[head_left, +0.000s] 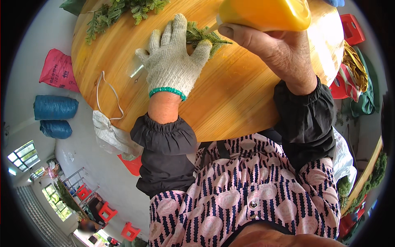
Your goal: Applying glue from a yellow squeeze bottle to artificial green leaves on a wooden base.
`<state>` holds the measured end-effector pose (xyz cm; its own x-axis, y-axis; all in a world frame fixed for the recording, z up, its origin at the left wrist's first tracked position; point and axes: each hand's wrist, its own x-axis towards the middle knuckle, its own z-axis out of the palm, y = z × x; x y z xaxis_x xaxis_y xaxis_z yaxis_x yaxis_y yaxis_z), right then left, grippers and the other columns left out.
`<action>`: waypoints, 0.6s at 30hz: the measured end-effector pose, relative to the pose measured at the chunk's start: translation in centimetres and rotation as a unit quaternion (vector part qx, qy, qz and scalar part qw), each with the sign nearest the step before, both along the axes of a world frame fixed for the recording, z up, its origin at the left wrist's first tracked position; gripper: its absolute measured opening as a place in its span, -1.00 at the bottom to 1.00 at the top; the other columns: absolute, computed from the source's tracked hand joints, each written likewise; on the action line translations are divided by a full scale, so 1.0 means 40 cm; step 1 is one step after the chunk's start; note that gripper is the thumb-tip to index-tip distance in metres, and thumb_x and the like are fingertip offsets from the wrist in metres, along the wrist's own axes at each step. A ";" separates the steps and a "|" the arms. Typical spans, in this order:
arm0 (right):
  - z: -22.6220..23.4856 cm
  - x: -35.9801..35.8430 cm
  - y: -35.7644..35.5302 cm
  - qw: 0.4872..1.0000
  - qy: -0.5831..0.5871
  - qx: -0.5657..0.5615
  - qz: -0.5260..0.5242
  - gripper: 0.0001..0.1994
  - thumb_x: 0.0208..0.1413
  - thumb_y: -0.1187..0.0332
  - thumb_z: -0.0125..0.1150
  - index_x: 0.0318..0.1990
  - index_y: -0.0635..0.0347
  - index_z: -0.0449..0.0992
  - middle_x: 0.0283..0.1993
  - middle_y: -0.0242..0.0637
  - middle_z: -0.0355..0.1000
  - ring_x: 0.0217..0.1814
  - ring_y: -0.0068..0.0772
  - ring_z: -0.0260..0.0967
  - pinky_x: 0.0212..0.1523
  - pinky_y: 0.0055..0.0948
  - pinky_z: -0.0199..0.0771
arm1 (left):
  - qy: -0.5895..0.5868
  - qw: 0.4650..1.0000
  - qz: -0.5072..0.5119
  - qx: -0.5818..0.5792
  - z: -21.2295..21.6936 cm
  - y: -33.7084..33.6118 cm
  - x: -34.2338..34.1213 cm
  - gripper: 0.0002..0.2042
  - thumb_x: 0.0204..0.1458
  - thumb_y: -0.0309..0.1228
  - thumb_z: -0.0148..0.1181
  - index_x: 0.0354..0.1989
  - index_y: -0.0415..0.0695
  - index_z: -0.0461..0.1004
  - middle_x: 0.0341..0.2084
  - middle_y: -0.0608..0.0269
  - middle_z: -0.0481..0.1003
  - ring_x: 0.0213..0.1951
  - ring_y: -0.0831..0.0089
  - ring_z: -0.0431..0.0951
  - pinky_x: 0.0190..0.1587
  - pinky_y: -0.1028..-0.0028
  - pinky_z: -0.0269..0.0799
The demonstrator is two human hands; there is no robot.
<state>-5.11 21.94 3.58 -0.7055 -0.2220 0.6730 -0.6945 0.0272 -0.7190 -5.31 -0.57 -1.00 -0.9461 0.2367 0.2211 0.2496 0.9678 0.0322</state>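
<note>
My left hand (174, 61), in a white knitted glove with a green cuff, lies spread over the round wooden table (230, 99). A small green fir-like sprig (198, 35) shows between its index finger and thumb, and the thumb tip rests over the sprig. In my bare right hand (286, 55) is a yellow squeeze bottle (267, 14), tilted on its side. The bottle's narrow nozzle points left, close above the sprig; whether it touches is not clear. The top of the bottle runs out of view.
More green sprigs (108, 19) lie at the table's far left. A white string hangs over the left edge by a white bag (111, 131). A pink sack (59, 71) and blue bundles (55, 108) stand on the floor left. Red stools (352, 29) and cloths are at the right.
</note>
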 end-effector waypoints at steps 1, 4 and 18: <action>-0.002 -0.002 -0.004 1.000 0.016 -0.003 -0.011 -0.48 0.03 0.47 0.55 0.16 0.25 0.48 0.04 -0.30 0.55 0.08 -0.44 0.49 0.13 -0.42 0.46 | -0.001 1.000 0.000 -0.001 -0.002 -0.003 0.000 -0.17 0.18 0.24 0.04 0.54 0.05 0.08 0.44 0.20 0.25 0.46 -0.01 0.13 0.39 -0.43 -0.16; -0.010 -0.002 -0.005 0.997 -0.044 -0.048 0.037 -0.42 0.01 0.49 0.56 0.20 0.27 0.43 0.05 -0.29 0.54 0.08 -0.46 0.48 0.13 -0.43 0.46 | 0.005 1.000 -0.004 0.002 -0.007 -0.005 -0.003 -0.17 0.18 0.23 0.05 0.54 0.05 0.09 0.44 0.19 0.25 0.46 -0.01 0.14 0.40 -0.42 -0.17; 0.010 0.007 0.021 0.998 -0.035 -0.044 0.019 -0.38 0.04 0.53 0.51 0.26 0.30 0.36 0.07 -0.31 0.51 0.11 -0.50 0.44 0.16 -0.44 0.44 | -0.032 0.999 0.002 -0.016 0.011 -0.009 0.002 -0.13 0.18 0.26 0.04 0.57 0.06 0.01 0.48 0.19 0.18 0.49 0.01 0.10 0.43 -0.37 -0.19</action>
